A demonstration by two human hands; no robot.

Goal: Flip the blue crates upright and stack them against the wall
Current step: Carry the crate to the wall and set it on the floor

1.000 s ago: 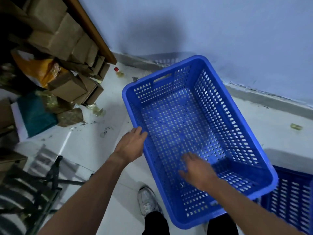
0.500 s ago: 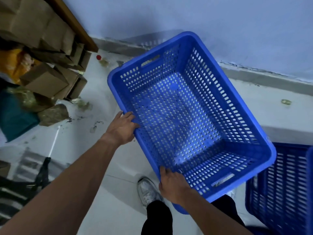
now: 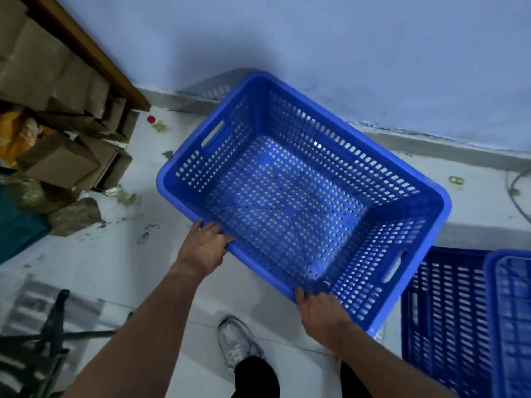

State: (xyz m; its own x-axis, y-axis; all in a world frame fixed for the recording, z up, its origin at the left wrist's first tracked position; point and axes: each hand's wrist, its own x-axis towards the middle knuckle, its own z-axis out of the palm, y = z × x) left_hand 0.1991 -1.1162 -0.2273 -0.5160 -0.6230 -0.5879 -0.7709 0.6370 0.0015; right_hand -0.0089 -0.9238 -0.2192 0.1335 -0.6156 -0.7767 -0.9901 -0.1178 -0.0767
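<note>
Wall (image 3: 373,53) is filling the top of the view, its base strip running down to the right; pale floor (image 3: 86,254) is lying below it. Blue crate (image 3: 287,196) is sitting mouth up, directly ahead of both hands, between the person and the wall. Its long axis is running upper left to lower right, roughly parallel to the wall base, with 1 handle slot in each short end. Crate is holding nothing; perforated bottom is fully showing. Cannot tell whether it is resting on the floor or hanging just above it. Further blue crates (image 3: 448,311), at least 2, are standing just beside its right end; their orientation and contents are not readable. Cardboard boxes (image 3: 57,165) are piling up at far left, well apart. Left hand (image 3: 202,248) is gripping the near long rim by the left corner, fingers curling over the edge. Right hand (image 3: 321,314) is gripping the same rim near the right corner, fingers hooking inside. Both hands are equally near. Judgement: the coming move is a straight push away from the body, keeping the far side square to the wall. White shoe (image 3: 237,343) is standing under the near rim. Red cap (image 3: 151,119) is lying by the boxes.
</note>
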